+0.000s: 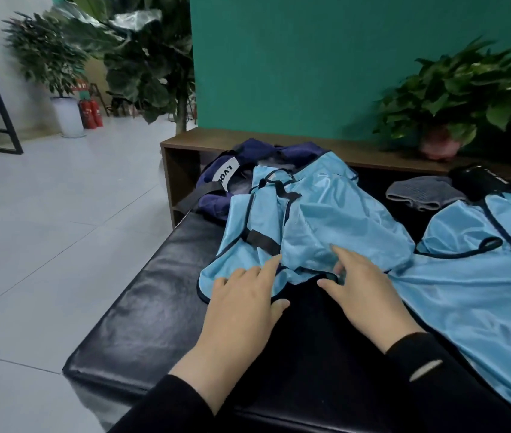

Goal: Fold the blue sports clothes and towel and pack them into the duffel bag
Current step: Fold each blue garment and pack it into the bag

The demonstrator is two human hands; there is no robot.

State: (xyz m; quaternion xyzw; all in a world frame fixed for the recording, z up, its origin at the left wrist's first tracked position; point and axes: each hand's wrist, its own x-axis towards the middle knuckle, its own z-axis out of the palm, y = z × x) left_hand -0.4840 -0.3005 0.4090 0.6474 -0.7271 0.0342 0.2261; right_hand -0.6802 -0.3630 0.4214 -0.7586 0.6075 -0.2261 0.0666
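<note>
— Only 1 view, head-mounted, tilted forward and down onto the black padded bench from close above its near edge.

— Facing the green wall behind that bench; wide angle, taking in tiled floor left of it.

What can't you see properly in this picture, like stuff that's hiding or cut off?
Head view, the only one:
- Duffel bag: its opening and contents are hidden by the crumpled blue garment lying against it.
- Second blue garment: cut off by the right edge.
- Right hand: some fingertips are tucked under the garment's hem.
- Grey cloth: too bunched to identify.
- Left hand: plain, resting on the hem.
</note>
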